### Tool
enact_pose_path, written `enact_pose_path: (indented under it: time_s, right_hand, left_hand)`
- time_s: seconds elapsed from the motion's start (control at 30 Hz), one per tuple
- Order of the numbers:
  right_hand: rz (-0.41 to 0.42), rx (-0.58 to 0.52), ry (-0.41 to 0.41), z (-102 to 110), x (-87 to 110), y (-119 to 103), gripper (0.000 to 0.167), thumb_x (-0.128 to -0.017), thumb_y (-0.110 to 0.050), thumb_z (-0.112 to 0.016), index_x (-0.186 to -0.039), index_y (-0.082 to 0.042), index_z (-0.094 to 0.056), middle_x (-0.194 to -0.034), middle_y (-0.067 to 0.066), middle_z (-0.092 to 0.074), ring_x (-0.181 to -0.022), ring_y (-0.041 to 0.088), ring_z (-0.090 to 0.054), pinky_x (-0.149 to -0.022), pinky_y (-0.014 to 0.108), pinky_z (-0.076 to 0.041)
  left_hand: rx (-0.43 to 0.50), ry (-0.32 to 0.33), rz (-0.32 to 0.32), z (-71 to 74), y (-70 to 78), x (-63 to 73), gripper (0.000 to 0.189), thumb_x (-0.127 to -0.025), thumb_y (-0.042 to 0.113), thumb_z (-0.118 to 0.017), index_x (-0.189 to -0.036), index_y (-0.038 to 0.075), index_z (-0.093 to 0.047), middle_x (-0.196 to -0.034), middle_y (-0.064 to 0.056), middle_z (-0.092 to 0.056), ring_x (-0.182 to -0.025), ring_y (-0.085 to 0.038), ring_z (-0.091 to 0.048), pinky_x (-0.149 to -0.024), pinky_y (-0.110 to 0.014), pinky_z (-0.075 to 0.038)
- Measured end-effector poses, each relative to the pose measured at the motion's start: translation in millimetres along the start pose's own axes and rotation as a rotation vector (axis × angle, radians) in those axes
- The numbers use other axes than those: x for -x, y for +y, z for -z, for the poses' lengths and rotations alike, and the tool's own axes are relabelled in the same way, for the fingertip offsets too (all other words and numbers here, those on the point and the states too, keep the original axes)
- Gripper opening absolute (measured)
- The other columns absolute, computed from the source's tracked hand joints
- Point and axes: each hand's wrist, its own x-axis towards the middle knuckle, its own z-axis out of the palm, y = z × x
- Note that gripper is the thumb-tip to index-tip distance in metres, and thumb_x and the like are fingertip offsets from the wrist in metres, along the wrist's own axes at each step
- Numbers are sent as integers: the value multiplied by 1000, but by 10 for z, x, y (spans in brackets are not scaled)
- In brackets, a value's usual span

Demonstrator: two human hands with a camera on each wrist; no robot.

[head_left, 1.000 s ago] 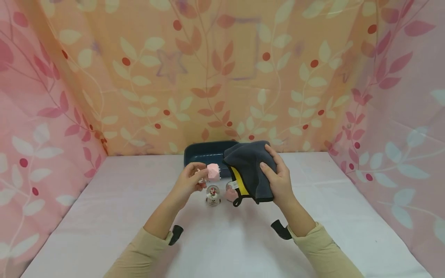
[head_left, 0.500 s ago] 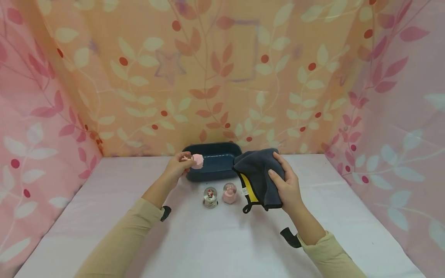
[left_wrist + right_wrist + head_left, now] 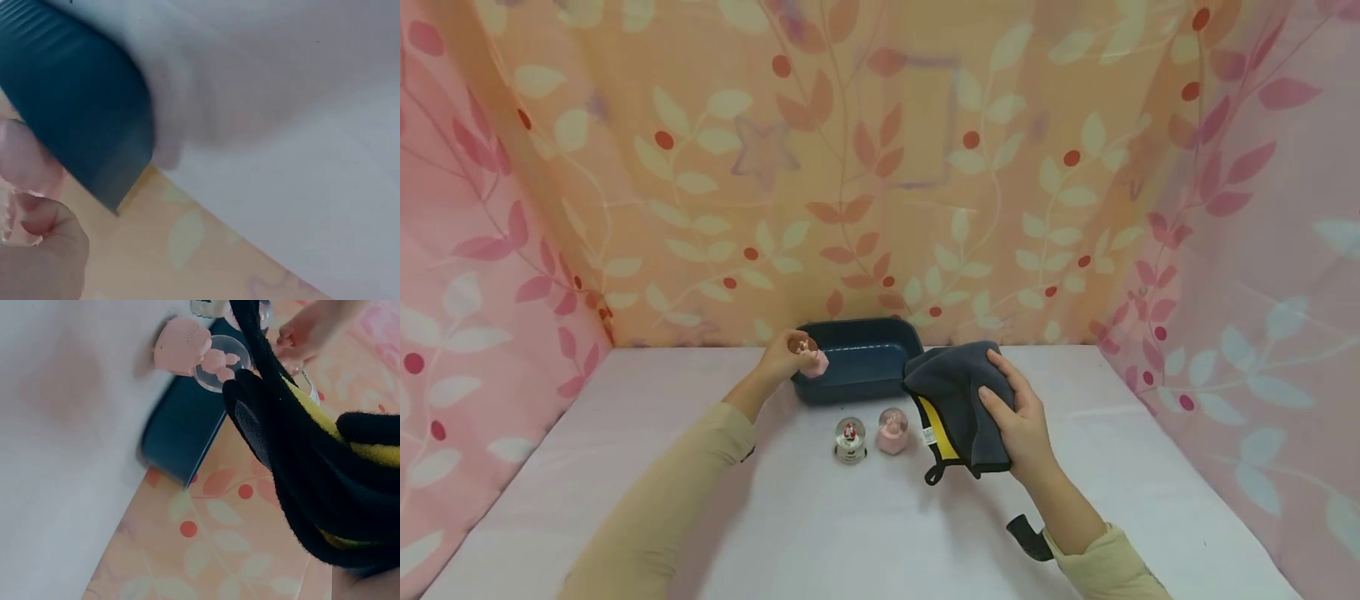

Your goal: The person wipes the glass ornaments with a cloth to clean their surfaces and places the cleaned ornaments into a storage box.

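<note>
My left hand [image 3: 780, 360] pinches a small snow globe with a pink base [image 3: 815, 364] over the left end of a dark blue basin [image 3: 857, 392]. In the left wrist view that pink base [image 3: 28, 159] is close to the basin's edge. My right hand [image 3: 1027, 425] grips a folded grey cloth [image 3: 962, 392] with a yellow inner side, black trim and a hanging loop. Two more snow globes stand on the table before the basin: one with a white base and red figure [image 3: 850, 442], one pink [image 3: 892, 432] with a pink figure inside its dome.
The basin stands at the back of the white-covered table [image 3: 865, 533], near a leaf-patterned orange curtain [image 3: 850, 167]. Pink patterned curtains [image 3: 1247, 250] enclose the sides. A black strap end [image 3: 1030, 537] sticks out at my right wrist.
My left hand has carried its snow globe leftward and back, from in front of the basin to its left end. My right hand has shifted the cloth slightly right, uncovering the standing pink globe.
</note>
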Motion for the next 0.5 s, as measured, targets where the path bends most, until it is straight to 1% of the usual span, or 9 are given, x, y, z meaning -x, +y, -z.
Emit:
enact_pose_path:
  time_s: [0.1, 0.23, 0.3, 0.37, 0.43, 0.5]
  right_hand:
    - [-10, -1, 2, -14, 32, -7, 50, -100, -4, -48, -148, -6, -34, -151, 13, -31, -122, 27, -43, -89, 19, -47]
    - [-10, -1, 3, -35, 52, -23, 50, -100, -5, -49, -147, -6, -36, -151, 13, -32, -122, 26, -44, -89, 19, -47]
    - [-6, 0, 4, -38, 66, -29, 50, -99, -5, -50, -147, -5, -37, -151, 13, -32, -122, 26, -44, -89, 19, -47]
    - [-4, -3, 4, -40, 80, -27, 49, -99, -3, -50, -147, -4, -37, -151, 13, -32, -122, 26, -44, -89, 20, -47]
    - [-5, -6, -1, -40, 93, -18, 49, -99, -2, -50, -146, -4, -37, -151, 13, -32, -122, 24, -44, -89, 20, -47]
    - [-3, -6, -4, -37, 102, -5, 49, -98, -2, -50, -146, -3, -37, -150, 13, -32, -121, 22, -46, -89, 21, -47]
  left_hand:
    - [-40, 7, 0, -58, -43, -64, 44, -90, 2, -62, -127, -11, -42, -130, -30, -48, -121, -35, -44, -100, -41, -38]
    - [-158, 16, 17, -113, -43, -129, 48, -86, 3, -65, -128, -9, -45, -130, -29, -50, -120, -37, -45, -101, -44, -37]
    - [-242, -3, 27, -132, -36, -147, 50, -85, 5, -67, -128, -8, -47, -128, -28, -51, -118, -37, -48, -100, -44, -38]
    - [-355, -21, 28, -147, -31, -162, 51, -84, 8, -68, -128, -7, -49, -126, -26, -54, -114, -36, -51, -98, -44, -39]
    - [-449, -37, 30, -171, -30, -171, 51, -84, 11, -70, -128, -6, -51, -123, -24, -57, -113, -35, -53, -97, -44, -40]
    - [-522, -47, 10, -207, -27, -179, 50, -84, 13, -70, -127, -6, -52, -120, -22, -59, -111, -36, -55, -96, -46, -40]
